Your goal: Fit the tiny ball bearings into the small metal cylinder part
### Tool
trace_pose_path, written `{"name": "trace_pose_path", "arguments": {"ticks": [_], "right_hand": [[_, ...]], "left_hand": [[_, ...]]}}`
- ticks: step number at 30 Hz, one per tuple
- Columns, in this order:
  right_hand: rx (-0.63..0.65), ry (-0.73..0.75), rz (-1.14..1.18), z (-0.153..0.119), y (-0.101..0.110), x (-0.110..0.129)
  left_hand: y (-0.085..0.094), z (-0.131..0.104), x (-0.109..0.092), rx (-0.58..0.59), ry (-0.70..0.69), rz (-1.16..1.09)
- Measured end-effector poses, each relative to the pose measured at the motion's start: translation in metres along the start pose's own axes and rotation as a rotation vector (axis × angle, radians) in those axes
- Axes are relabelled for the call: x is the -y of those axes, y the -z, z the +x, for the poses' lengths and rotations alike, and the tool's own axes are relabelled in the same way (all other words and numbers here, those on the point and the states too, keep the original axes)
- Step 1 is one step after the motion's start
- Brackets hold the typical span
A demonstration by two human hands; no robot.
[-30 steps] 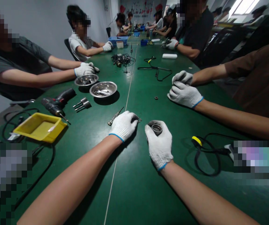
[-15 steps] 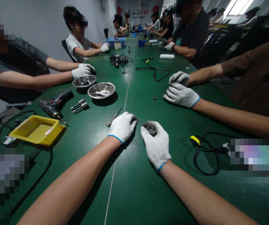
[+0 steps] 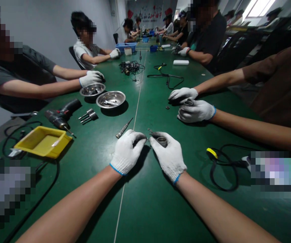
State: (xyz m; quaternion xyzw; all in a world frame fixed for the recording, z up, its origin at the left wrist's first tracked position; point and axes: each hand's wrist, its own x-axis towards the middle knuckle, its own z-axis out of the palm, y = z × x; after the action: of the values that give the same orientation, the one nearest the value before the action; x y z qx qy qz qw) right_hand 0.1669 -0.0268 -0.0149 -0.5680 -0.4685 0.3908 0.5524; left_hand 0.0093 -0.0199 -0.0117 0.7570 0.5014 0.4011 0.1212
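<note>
In the head view, my right hand [image 3: 171, 156] in a white knit glove is closed around a round, hollow metal part [image 3: 162, 140], its open end facing up. My left hand [image 3: 127, 151], gloved the same way, pinches a tiny metal piece [image 3: 147, 138] between thumb and fingertips, close beside the right thumb; its exact kind is too small to make out. Just beyond the fingertips, several tiny metal rings [image 3: 150, 131] lie on the green table [image 3: 145, 202]. A slim pointed tool [image 3: 124, 129] rests beyond my left hand.
To the left are a yellow tray [image 3: 37, 151], a power drill [image 3: 61, 114], a pronged metal part [image 3: 88, 116] and two steel bowls, the nearer bowl [image 3: 102, 105] holding metal pieces. A co-worker's gloved hand [image 3: 198, 111] holds a similar round part at right, near a cable [image 3: 212, 175].
My left hand has drawn back toward me from the tiny rings, a tiny piece now showing at its fingertips. My right hand still holds the round part. The right co-worker's hands have moved apart.
</note>
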Motion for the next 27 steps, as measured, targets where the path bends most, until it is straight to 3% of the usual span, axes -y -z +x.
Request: {"name": "trace_pose_path", "arguments": {"ticks": [5, 27], "right_hand": [[0.012, 0.021, -0.006, -0.0042, -0.0006, -0.0015], [0.005, 0.038, 0.04, -0.0035, 0.0037, 0.0022]], "left_hand": [[0.0026, -0.004, -0.0042, -0.005, -0.103, -0.004], [0.0016, -0.0011, -0.0016, 0.044, -0.114, -0.023]]}}
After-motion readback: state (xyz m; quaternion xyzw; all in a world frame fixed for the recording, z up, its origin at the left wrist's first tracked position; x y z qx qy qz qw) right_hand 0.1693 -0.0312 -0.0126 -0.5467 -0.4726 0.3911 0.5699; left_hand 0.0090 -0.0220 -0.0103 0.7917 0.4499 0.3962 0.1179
